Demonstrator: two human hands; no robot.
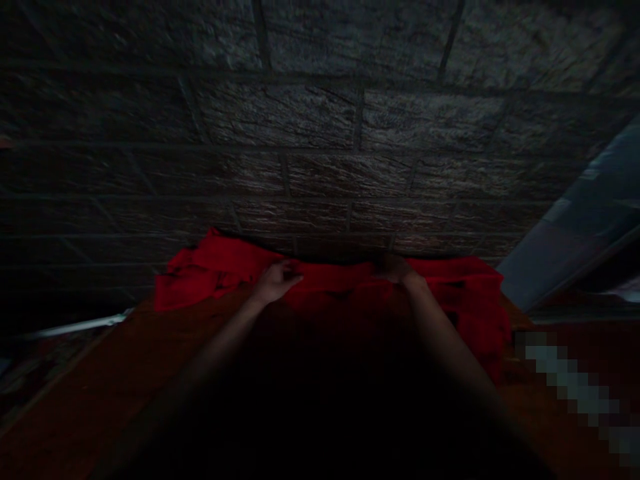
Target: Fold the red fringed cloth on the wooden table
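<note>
Grip, left hand: left hand [274,280] rests on the crumpled red cloth [320,283], fingers curled and pinching a fold of the fabric near its far edge.
Grip, right hand: right hand [397,270] lies on the same cloth, knuckles up; it is in shadow, and I cannot tell whether it is clenched on the fabric or only pressing on it.
Cloth position: spread wide across the far side of the brown wooden table [100,393], bunched at its left end, its right end hanging over the table's edge.
Cloth relation to hands: both hands sit along its far edge, well apart, a stretch of fabric running between them.
Forearms: both bare, reaching forward from the bottom of the view.
Backdrop: dark brick-patterned wall [320,133] rises directly behind the cloth.
Right surround: pale grey slanted panel [580,227] beside the wall.
Lighting: very dim; near part of the table is black.
</note>
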